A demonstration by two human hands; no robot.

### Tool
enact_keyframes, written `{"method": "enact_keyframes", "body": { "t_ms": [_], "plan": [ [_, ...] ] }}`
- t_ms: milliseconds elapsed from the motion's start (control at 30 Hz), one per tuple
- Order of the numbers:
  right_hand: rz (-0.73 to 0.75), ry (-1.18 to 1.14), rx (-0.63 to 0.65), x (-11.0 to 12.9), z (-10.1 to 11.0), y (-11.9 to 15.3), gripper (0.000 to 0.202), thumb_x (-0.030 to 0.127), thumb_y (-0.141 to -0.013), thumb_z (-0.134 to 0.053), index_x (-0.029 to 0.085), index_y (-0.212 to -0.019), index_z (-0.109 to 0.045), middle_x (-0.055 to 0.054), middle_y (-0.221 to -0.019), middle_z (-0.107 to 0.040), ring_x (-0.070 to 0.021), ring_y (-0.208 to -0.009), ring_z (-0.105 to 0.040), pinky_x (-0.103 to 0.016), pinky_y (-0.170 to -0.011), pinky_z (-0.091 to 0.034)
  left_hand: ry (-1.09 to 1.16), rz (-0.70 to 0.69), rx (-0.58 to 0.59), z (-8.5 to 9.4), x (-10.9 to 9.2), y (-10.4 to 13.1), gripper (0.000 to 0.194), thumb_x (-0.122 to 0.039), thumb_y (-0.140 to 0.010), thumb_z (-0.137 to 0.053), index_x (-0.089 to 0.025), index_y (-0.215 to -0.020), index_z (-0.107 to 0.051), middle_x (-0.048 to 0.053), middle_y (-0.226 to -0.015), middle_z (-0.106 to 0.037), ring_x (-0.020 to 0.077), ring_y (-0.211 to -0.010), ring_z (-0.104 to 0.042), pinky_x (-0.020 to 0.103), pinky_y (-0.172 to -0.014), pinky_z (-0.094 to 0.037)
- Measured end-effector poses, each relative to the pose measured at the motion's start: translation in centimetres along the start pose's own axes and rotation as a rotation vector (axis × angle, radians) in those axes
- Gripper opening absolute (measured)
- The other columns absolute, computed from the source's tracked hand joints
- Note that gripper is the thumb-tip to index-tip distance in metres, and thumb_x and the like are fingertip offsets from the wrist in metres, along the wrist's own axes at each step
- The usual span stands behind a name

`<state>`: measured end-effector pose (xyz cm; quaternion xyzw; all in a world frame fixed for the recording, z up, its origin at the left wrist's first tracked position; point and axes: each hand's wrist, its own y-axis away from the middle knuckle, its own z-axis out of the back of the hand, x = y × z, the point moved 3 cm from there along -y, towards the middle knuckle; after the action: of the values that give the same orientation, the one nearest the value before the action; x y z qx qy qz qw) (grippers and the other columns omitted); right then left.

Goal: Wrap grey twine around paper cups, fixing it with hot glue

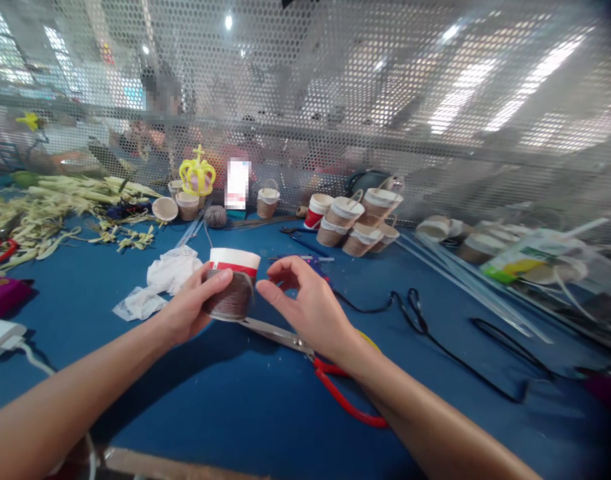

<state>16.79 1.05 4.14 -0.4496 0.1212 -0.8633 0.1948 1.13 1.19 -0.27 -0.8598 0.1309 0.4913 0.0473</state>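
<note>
Grey-brown yarn covers the lower body of a paper cup [230,297]; a red band and white rim show bare above it.

Head view: we note the cup in the left hand [191,308], raised over the blue table [185,413] and slightly tilted. The left fingers are closed around its side, thumb pressed on the yarn. The right hand [305,293] is just beside the cup's other side, its fingers curled, thumb and fingertip parted. We see nothing held there; whether a fine strand touches the thumb, we cannot tell. A short loose curve of yarn shows on the cup near that thumb.

A strand leads from the yarn ball [216,216] towards the cup's rim. Scissors [290,340] lie beneath the right hand, and crumpled white wrapping [174,270] lies beside the left wrist.

On technique, our judgement: lay each turn tight against the last, with even, light tension, since thin card could buckle under a hard squeeze. The left thumb should pin the newest turn while we rotate the cup. Keep the strand clear of the blades, where it might snag.
</note>
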Motion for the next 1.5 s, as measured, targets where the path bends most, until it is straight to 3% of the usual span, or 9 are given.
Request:
{"method": "enact_keyframes", "body": {
  "t_ms": [200, 467, 667, 833, 967, 1100, 1233, 1367, 1500],
  "plan": [
    [-0.09, 0.004, 0.241, 0.0, -1.5, 0.4, 0.026, 0.041, -0.073, -0.06, 0.017, -0.077, -0.051, -0.002, -0.074, -0.06, -0.0129, -0.063, -0.053, -0.028, -0.059, -0.044, 0.019, -0.044, -0.013, 0.1, 0.1, 0.0, 0.034, -0.034, -0.068, -0.067, -0.015, -0.094, -0.057, 0.003, -0.08, -0.067, 0.0144, -0.072, -0.061, 0.024, -0.067, -0.047],
    [-0.048, 0.189, 0.206, -0.9, -2.3, 1.0, 0.012, 0.025, -0.074, -0.06, 0.017, -0.073, -0.05, -0.002, -0.075, -0.059, -0.0135, -0.064, -0.052, -0.028, -0.06, -0.043, -0.084, 0.066, -0.031, -0.1, 1.1, 0.0, 0.032, -0.032, -0.075, -0.062, -0.016, -0.102, -0.052, 0.008, -0.097, -0.065, 0.0169, -0.083, -0.062, 0.025, -0.069, -0.046],
    [0.18, 0.111, 0.264, -0.4, -0.8, 0.7, 0.016, 0.028, -0.076, -0.058, 0.016, -0.086, -0.055, -0.003, -0.083, -0.061, -0.0127, -0.072, -0.055, -0.026, -0.066, -0.045, -0.073, 0.05, -0.024, 0.1, 1.3, -0.2, 0.039, -0.026, -0.068, -0.07, -0.014, -0.101, -0.053, 0.006, -0.091, -0.067, 0.0185, -0.086, -0.062, 0.028, -0.076, -0.046],
    [-0.105, 0.5, -0.074, -5.2, 4.1, -2.3, 0.016, 0.031, -0.08, -0.049, 0.017, -0.082, -0.058, -0.005, -0.078, -0.063, -0.0159, -0.068, -0.058, -0.029, -0.064, -0.046, -0.064, 0.037, -0.048, 0.6, 1.2, -0.4, 0.043, -0.029, -0.065, -0.072, -0.014, -0.101, -0.054, 0.006, -0.09, -0.067, 0.0175, -0.082, -0.062, 0.03, -0.076, -0.046],
    [-0.19, 0.596, -0.034, -10.2, 5.1, -3.3, 0.01, 0.018, -0.063, -0.061, 0.019, -0.058, -0.053, -0.005, -0.061, -0.059, -0.0189, -0.057, -0.057, -0.031, -0.056, -0.044, -0.077, 0.03, -0.038, 0.7, 1.3, -0.5, 0.042, -0.031, -0.065, -0.072, -0.015, -0.1, -0.056, 0.007, -0.093, -0.066, 0.019, -0.087, -0.06, 0.03, -0.079, -0.044],
    [-0.235, 0.59, -0.04, -12.5, 4.4, -3.1, 0.014, 0.013, -0.058, -0.061, 0.02, -0.055, -0.05, -0.002, -0.057, -0.058, -0.0181, -0.056, -0.057, -0.028, -0.054, -0.043, -0.04, 0.082, 0.019, 0.3, 1.4, -0.4, 0.043, -0.033, -0.063, -0.073, -0.015, -0.099, -0.057, 0.009, -0.095, -0.066, 0.0207, -0.087, -0.061, 0.033, -0.081, -0.044],
    [-0.297, 0.516, -0.081, -11.3, 4.8, -3.1, 0.014, 0.017, -0.062, -0.059, 0.017, -0.075, -0.055, -0.006, -0.063, -0.062, -0.0208, -0.057, -0.059, -0.031, -0.051, -0.044, 0.015, 0.131, 0.062, 0.0, 1.3, -0.1, 0.05, -0.031, -0.057, -0.077, -0.015, -0.101, -0.057, 0.009, -0.097, -0.065, 0.0212, -0.092, -0.059, 0.031, -0.083, -0.043],
    [-0.29, 0.325, -0.105, -7.7, 5.9, -2.3, 0.028, 0.025, -0.07, -0.057, 0.016, -0.096, -0.052, -0.009, -0.088, -0.066, -0.0192, -0.072, -0.063, -0.029, -0.059, -0.049, 0.038, 0.156, 0.08, -0.1, 1.6, -0.1, 0.054, -0.029, -0.052, -0.079, -0.015, -0.1, -0.058, 0.007, -0.095, -0.065, 0.0209, -0.091, -0.059, 0.03, -0.08, -0.043],
    [-0.418, -0.193, -0.007, -4.7, 6.4, 0.1, 0.021, 0.038, -0.07, -0.061, 0.018, -0.072, -0.056, -0.003, -0.065, -0.063, -0.0163, -0.057, -0.06, -0.027, -0.05, -0.048, 0.039, 0.167, 0.012, -0.1, 1.7, -0.2, 0.047, -0.026, -0.056, -0.077, -0.016, -0.098, -0.057, 0.006, -0.093, -0.065, 0.0188, -0.085, -0.06, 0.031, -0.078, -0.044]
  ]
}}
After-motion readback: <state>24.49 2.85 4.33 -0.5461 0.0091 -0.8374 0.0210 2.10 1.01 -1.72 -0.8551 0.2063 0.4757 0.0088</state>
